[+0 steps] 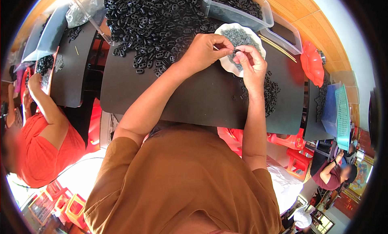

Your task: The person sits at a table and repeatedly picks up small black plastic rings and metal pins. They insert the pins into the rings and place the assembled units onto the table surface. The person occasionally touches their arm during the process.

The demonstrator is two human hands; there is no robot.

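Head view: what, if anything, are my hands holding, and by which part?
A small dark piece, between the fingertips of the left hand and right hand; it is too small to tell which part each grips.

Black tabletop (198, 98) is offering 1 open passage along its near side, between the left forearm (155, 96) and the right forearm (255, 117). Another open patch is lying left of the left forearm, below the heap of black oval pieces (149, 22), which is blocking the far left. The 2 hands, left hand (223, 47) and right hand (239, 53), are obstructing access over the white scalloped dish (262, 52). A clear tub (238, 20) is standing just behind; small black pieces (271, 92) are cluttering the right forearm's surroundings.
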